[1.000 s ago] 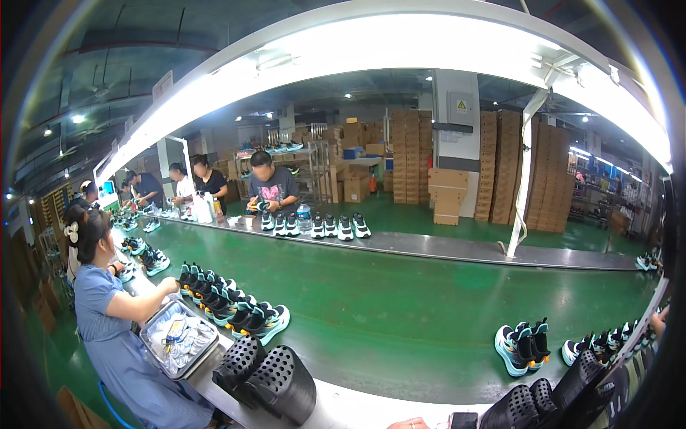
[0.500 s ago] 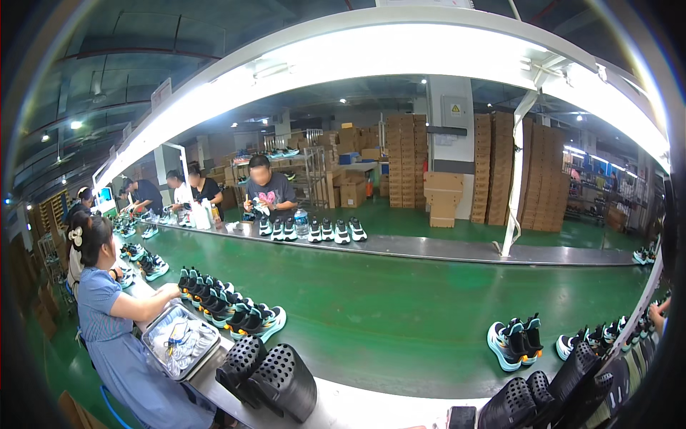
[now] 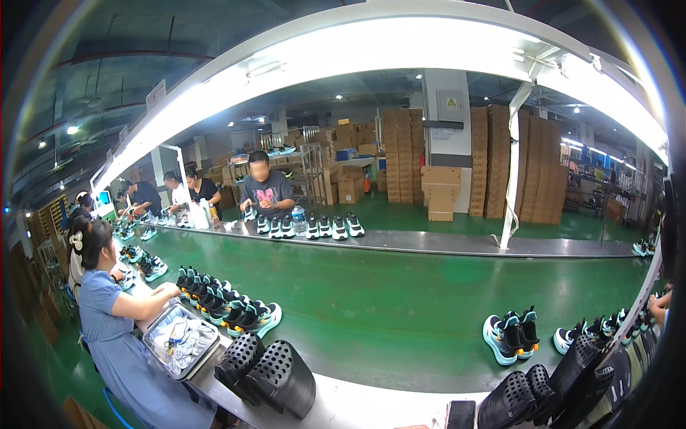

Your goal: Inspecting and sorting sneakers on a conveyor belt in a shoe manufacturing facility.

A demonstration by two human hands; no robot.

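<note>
Hand (image 3: 414, 427) barely shows toward table's (image 3: 371, 402) near edge, left of phone (image 3: 461, 415); grasping or released, can't tell. Best move gently, without nudging phone.

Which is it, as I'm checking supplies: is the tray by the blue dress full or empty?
Not empty: the tray holds a heap of pale packets; how full I can't tell.

- Warning sign (image 3: 451, 104), yellow triangle with dark symbol: one, on a grey box (image 3: 459, 113) fixed to a pillar (image 3: 457, 145), upper right of centre; the one legible sign.
- Brown cartons (image 3: 497, 161), stacked, right of centre: printed marks, too small to read.
- Bottle (image 3: 299, 217), left of centre: blue label, lettering unreadable.
- White board (image 3: 155, 95), upper left: faint reddish marking, illegible.
</note>
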